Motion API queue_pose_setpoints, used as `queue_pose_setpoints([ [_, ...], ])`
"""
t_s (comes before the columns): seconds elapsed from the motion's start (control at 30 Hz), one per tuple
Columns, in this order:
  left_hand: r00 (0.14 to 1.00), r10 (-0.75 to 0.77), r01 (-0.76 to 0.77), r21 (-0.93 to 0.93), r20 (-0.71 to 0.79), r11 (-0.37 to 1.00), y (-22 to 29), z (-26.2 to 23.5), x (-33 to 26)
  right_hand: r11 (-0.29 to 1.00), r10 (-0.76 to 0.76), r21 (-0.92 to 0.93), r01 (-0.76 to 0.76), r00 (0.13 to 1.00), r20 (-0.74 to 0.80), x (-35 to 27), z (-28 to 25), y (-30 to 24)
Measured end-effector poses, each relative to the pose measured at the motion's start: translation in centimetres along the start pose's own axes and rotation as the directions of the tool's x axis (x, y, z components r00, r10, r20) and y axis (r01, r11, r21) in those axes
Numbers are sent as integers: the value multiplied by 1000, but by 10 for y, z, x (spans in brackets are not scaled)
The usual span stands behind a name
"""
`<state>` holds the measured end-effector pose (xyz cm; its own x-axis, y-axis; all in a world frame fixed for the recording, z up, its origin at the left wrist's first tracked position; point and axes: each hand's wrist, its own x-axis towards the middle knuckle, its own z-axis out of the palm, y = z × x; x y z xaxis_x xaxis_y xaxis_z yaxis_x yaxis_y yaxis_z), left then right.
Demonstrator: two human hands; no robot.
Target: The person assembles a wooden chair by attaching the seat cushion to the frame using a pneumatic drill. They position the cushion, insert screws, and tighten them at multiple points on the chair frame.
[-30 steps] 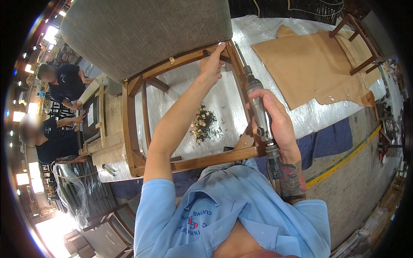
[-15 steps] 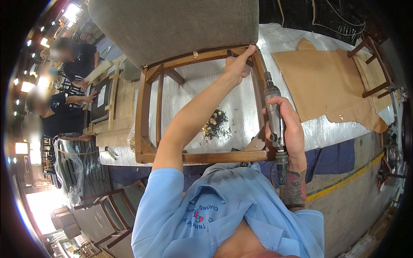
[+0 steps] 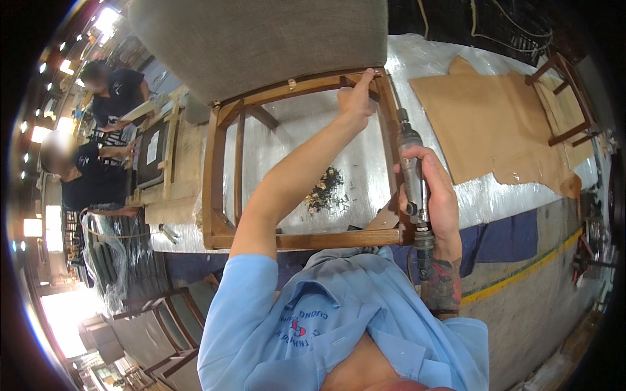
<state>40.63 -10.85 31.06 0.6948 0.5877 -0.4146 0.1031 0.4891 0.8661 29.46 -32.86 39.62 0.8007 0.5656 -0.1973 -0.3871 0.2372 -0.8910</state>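
Note:
A wooden chair frame (image 3: pixel 212 171) lies on plastic film in front of me, its grey upholstered back panel (image 3: pixel 261 45) along the far side. At the frame's far right corner, my left hand (image 3: pixel 357 101) is closed around the rail, with one digit stretched onto the corner by a small metal fitting. Anything smaller under those fingers is hidden. My right hand (image 3: pixel 438 192) grips a pneumatic screwdriver (image 3: pixel 412 166) along the frame's right side. Its long thin bit points away from me, towards that same corner.
Loose screws and small fittings (image 3: pixel 328 190) are heaped on the film inside the frame. Brown cardboard (image 3: pixel 469 127) lies to the right, beside another wooden frame (image 3: pixel 566 98). Two co-workers (image 3: pixel 120 98) stand at a bench on the left. Stacked wooden-framed pieces (image 3: pixel 169 319) are at lower left.
The frame and both hands appear slightly shifted left in view. Both hands keep their grips, and the screwdriver stays beside the right rail. The co-workers at the left have shifted a little.

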Motion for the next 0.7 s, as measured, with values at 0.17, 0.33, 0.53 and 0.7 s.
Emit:
queue_pose_setpoints([
  [0.17, 995, 98, -98, 13, -3, 995, -12, -8, 8, 998, 8, 54, -8, 1000, -5, -3, 5, 4],
  [0.33, 985, -23, 21, 17, 172, 1000, 6, -6, -18, 997, -42, 59, 42, 999, -2, -6, 4, 6],
  [0.53, 996, 14, -22, 87, 90, 996, 9, -7, -25, 998, -24, 66, 22, 999, 23, -3, 6, 6],
  [0.7, 997, 61, -64, 67, 44, 996, -4, -4, -9, 998, -7, 64, 7, 1000, -2, -9, 11, 4],
])
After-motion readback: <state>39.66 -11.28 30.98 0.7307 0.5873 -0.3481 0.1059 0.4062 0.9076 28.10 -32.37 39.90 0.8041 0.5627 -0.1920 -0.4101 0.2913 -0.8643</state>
